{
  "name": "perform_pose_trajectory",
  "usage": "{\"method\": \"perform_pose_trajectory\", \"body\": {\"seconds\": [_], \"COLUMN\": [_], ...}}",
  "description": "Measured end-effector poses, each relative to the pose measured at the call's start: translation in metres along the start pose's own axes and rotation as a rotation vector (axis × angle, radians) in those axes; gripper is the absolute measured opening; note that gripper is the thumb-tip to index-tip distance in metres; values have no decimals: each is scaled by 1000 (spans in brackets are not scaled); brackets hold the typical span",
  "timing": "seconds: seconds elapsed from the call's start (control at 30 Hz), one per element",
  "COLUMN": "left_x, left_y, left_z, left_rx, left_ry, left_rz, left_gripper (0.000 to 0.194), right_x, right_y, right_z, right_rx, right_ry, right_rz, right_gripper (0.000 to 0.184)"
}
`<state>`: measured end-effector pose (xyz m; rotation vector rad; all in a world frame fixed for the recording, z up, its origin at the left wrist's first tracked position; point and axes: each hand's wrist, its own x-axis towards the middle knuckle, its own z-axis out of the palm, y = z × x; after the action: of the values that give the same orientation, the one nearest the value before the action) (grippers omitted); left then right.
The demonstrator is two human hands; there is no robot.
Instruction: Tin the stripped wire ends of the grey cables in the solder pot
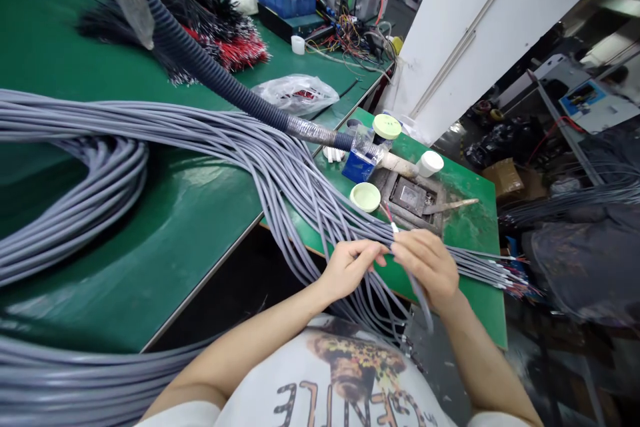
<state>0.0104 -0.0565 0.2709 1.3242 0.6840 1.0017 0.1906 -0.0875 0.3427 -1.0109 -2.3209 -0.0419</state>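
In my right hand (427, 265) is a grey cable (420, 300), its stripped end with a white collar and thin coloured wires pointing up past my fingers. Close beside it, my left hand (353, 263) is closed in a pinch, thumb against fingers; what lies between them is too small to tell. Behind both hands runs a thick bundle of grey cables (300, 177), and its stripped ends (507, 277) fan out on the right. Beyond the fingers sits a solder pot (410, 195) in a grimy frame, with a flat stick (453, 207) lying across its edge.
A corrugated hose (210, 67) slants over the green table (200, 213) toward the pot. Around the pot stand a pale green lid (365, 197), a white cup (430, 163) and a blue box (359, 163). Black and red wires (220, 33) are heaped at the back.
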Motion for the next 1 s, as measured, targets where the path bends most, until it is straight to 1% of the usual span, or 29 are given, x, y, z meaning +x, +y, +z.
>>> {"method": "perform_pose_trajectory", "body": {"seconds": [0.07,0.13,0.23,0.33,0.4,0.53,0.63,0.77,1.0], "left_x": [0,1,0,-5,-7,-9,-10,-11,-13], "left_y": [7,9,10,8,7,6,6,6,0], "left_z": [-1,-3,-6,-7,-7,-8,-9,-10,-11], "left_rx": [-82,-117,-143,-149,-136,-100,-105,-175,-236], "left_ry": [-37,-55,-61,-90,-114,-128,-141,-148,-144], "left_rz": [-133,-201,-231,-213,-178,-112,-114,-130,-150], "left_gripper": [50,48,44,44,44,43,42,40,41], "right_x": [-3,-5,-9,-13,-17,-22,-23,-22,-17], "right_y": [-14,-27,-39,-44,-45,-46,-48,-50,-53], "right_z": [3,5,8,11,13,18,22,24,24], "right_rx": [-7,-40,-99,-99,-77,-49,-46,-42,-32], "right_ry": [-116,-197,-241,-270,-270,-228,-211,-190,-197], "right_rz": [-76,-137,-193,-208,-197,-166,-152,-139,-123], "right_gripper": [44,37,31,29,28,26,25,23,23]}}
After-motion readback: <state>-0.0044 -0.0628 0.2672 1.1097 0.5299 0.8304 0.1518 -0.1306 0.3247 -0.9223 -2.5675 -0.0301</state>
